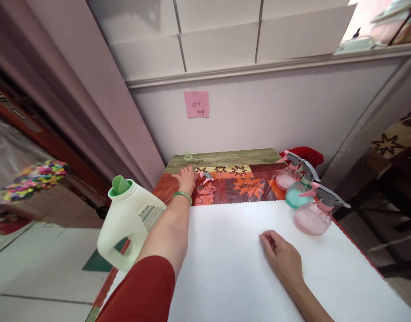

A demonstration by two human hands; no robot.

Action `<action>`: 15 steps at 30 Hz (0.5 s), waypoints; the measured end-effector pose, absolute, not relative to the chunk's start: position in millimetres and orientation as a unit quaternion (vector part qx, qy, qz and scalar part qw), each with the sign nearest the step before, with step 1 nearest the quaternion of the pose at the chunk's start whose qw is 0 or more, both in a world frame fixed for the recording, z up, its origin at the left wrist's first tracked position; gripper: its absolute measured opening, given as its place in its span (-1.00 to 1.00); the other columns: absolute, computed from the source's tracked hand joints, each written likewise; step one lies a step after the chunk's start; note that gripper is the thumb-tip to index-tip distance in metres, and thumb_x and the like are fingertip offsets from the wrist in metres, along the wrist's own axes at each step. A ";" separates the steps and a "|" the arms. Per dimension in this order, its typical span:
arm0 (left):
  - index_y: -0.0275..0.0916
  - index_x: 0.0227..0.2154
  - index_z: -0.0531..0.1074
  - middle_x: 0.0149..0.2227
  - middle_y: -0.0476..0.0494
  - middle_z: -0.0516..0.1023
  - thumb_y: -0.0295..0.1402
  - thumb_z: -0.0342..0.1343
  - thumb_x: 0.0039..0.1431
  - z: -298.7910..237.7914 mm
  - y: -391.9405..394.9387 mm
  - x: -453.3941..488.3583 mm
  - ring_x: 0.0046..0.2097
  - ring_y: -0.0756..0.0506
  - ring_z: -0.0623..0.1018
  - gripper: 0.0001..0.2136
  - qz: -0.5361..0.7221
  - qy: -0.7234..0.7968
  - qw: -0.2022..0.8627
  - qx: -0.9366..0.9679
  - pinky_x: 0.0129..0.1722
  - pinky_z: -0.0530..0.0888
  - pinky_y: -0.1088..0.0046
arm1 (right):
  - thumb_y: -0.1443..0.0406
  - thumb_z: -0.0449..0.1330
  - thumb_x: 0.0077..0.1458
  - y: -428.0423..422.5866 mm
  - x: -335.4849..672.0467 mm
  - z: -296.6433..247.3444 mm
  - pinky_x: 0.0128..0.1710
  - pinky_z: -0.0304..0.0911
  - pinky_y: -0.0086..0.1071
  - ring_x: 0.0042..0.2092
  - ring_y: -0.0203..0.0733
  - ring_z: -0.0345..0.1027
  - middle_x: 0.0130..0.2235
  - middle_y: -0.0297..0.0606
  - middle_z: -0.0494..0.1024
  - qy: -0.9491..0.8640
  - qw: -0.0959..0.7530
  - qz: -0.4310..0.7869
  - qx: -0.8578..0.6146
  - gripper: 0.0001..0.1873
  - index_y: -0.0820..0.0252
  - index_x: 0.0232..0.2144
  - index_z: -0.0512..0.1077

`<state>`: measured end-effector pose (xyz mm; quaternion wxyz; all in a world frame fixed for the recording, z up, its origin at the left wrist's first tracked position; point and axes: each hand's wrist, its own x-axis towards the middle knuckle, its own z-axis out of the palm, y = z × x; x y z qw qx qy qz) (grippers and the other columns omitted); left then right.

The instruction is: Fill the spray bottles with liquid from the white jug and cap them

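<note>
My left hand [186, 179] reaches across to the far left of the table, with a green bangle [183, 195] at its wrist. Its fingers look spread, right beside a grey and pink spray head [207, 176] lying on the patterned cover; whether they touch is unclear. Loosely curled, my right hand [283, 258] rests on the white sheet [225, 255] with nothing visible in it. Left of my forearm stands a large pale jug [124, 219] with a green spout [120, 184]. A small translucent green cap [188, 156] sits beyond my left hand.
Two pink spray bottles [313, 218] and a teal one [296, 195] stand along the table's right side. A red cloth-like item [306, 155] is behind them. The wall holds a pink note [196, 104]. A curtain [101, 89] hangs on the left.
</note>
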<state>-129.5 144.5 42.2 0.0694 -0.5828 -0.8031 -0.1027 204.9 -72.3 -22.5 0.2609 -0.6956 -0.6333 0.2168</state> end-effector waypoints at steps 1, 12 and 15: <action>-0.29 0.17 0.30 0.16 -0.48 0.38 -0.53 -0.05 0.22 46.1 142.9 -127.3 0.26 -0.38 0.23 -0.56 -0.117 -0.800 0.066 -0.585 0.21 -0.06 -0.43 | -0.01 0.01 0.23 -72.4 205.0 -23.1 -0.46 0.17 -0.40 -0.46 -0.21 0.39 -0.46 -0.45 0.55 -0.636 0.266 0.212 -0.692 -0.67 -0.01 -0.39 0.42; -0.19 0.09 0.24 0.07 -0.35 0.46 -0.27 0.33 -0.05 58.0 59.8 -56.9 0.16 -0.33 0.44 -0.38 -0.408 -0.690 -0.085 -0.592 0.12 0.39 0.06 | 0.04 0.02 0.25 -69.9 203.7 -24.2 -0.41 0.14 -0.36 -0.42 -0.16 0.42 -0.45 -0.38 0.56 -0.643 0.300 0.200 -0.676 -0.68 0.02 -0.35 0.46; -0.16 0.06 0.19 0.04 -0.29 0.50 -0.14 0.23 0.08 36.0 15.1 -33.0 0.00 -0.20 0.58 -0.47 -0.474 -0.623 -0.196 -0.590 -0.06 0.53 0.20 | 0.06 0.07 0.22 -69.2 201.6 -23.6 -0.39 0.13 -0.36 -0.42 -0.18 0.39 -0.47 -0.38 0.54 -0.634 0.331 0.204 -0.668 -0.70 0.05 -0.40 0.46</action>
